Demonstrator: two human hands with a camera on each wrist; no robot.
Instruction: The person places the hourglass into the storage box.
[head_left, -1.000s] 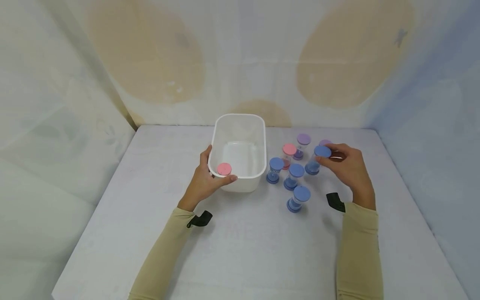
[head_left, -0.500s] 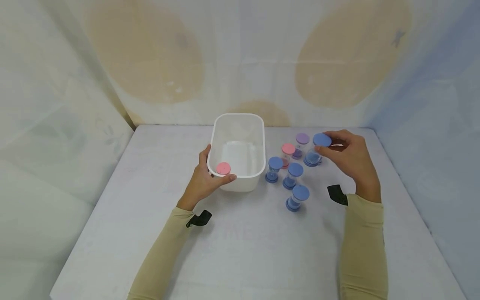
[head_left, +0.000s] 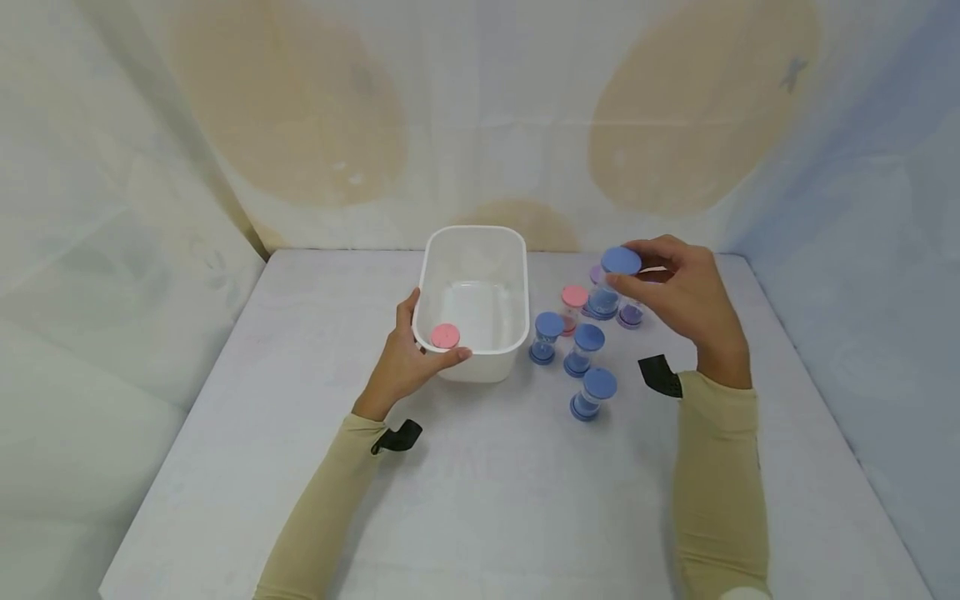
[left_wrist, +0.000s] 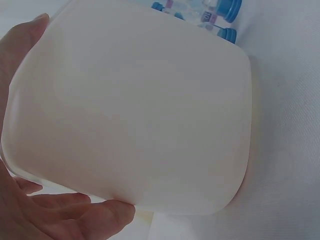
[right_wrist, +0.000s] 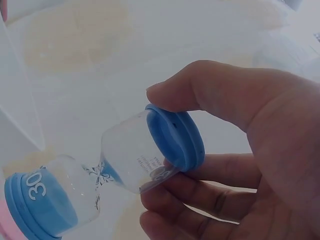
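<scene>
A white tabletop (head_left: pixel 487 483) fills the scene, walled by pale sheeting on three sides; on it, near the middle of the far edge, stands a white tub (head_left: pixel 474 275), its near left corner gripped by the left hand (head_left: pixel 408 358), thumb on the outer wall and fingers curled under the rim; a pink-capped timer (head_left: pixel 446 336) shows inside the tub just beside those fingers. The right hand (head_left: pixel 686 296) is raised above the right far part of the tabletop, thumb and fingertips pinching the top cap of a blue sand timer (head_left: pixel 611 279), which is off the surface and tilted; the right wrist view shows its lower cap marked 30. Right of the tub stand three blue timers (head_left: pixel 585 348) close together, a pink timer (head_left: pixel 573 304) behind them, and purple timers (head_left: pixel 630 315) partly hidden by the raised one.
</scene>
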